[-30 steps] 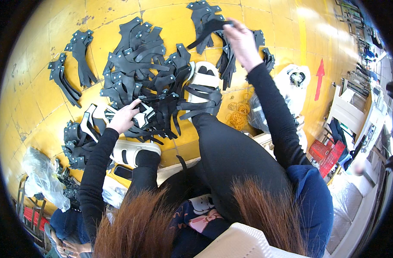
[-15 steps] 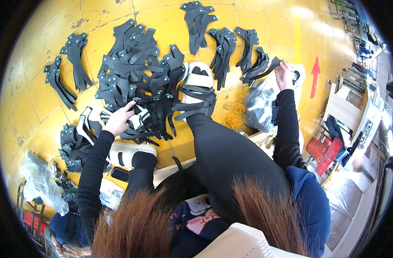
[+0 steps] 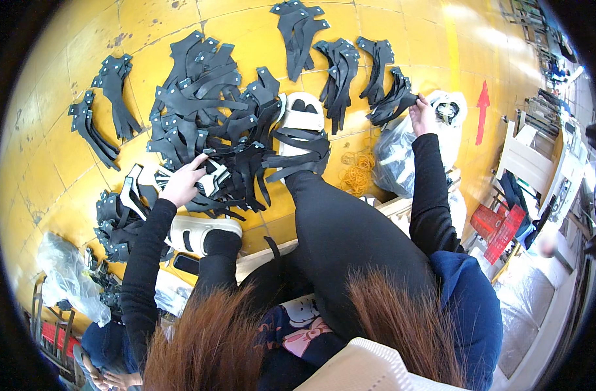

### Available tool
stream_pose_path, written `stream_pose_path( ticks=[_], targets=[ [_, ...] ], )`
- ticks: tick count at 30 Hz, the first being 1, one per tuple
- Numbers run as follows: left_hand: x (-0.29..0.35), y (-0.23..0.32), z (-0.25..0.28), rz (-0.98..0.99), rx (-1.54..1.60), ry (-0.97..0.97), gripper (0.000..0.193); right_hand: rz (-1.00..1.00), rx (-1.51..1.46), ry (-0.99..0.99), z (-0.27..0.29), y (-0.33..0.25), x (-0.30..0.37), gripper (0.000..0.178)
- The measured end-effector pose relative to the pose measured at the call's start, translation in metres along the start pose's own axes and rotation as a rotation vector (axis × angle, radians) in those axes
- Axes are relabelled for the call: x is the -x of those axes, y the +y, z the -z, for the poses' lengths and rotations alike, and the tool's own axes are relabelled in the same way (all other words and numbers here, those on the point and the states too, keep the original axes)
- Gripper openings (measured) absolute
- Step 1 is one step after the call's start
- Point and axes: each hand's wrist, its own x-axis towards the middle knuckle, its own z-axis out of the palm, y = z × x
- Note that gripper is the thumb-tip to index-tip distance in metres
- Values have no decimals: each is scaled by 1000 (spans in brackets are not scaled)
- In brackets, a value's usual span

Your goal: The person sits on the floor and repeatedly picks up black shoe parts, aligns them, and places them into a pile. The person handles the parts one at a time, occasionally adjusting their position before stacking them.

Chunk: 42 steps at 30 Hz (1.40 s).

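Note:
Cut black strap pieces with small pale marks on their ends lie heaped in a large pile (image 3: 200,91) on the yellow tiled floor. My left hand (image 3: 182,185) rests on the near side of that pile, fingers stretched out, beside some white-faced strap pieces (image 3: 214,177). Out to the right, my right hand (image 3: 424,120) pinches the end of a black strap piece (image 3: 407,100). That piece lies along a small fanned bundle (image 3: 388,104) of similar straps. Several black straps (image 3: 299,151) lie across my foot, over a white sandal (image 3: 302,116).
Other strap bundles (image 3: 338,75) lie fanned along the far floor. Orange rubber bands (image 3: 357,176) sit beside a clear plastic bag (image 3: 394,159). A phone (image 3: 186,263) lies near my other sandal (image 3: 197,234). Red crates (image 3: 500,228) stand at right; another person's hands (image 3: 115,379) show lower left.
My right hand has lowered the strap piece it held raised onto the small bundle, moving slightly left and down. My left hand stays at the pile, barely shifted.

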Motion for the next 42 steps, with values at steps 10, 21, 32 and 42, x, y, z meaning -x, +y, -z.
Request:
stream_pose_path(
  ticks=[10,21,32,42],
  targets=[
    [1,-8,-5,-103,45,54,36,-30,-151,-261,-56,-5,-16,33],
    [20,42,6,-141,359,558,14,370,333,-796,-285,-33,131,25],
    [10,63,44,-127,336,790,25,-128,272,-1563,-341,-20,283,32],
    [23,85,50,312,1269,461,28,-159,368,-1288,-295,-6,226,33]
  ],
)
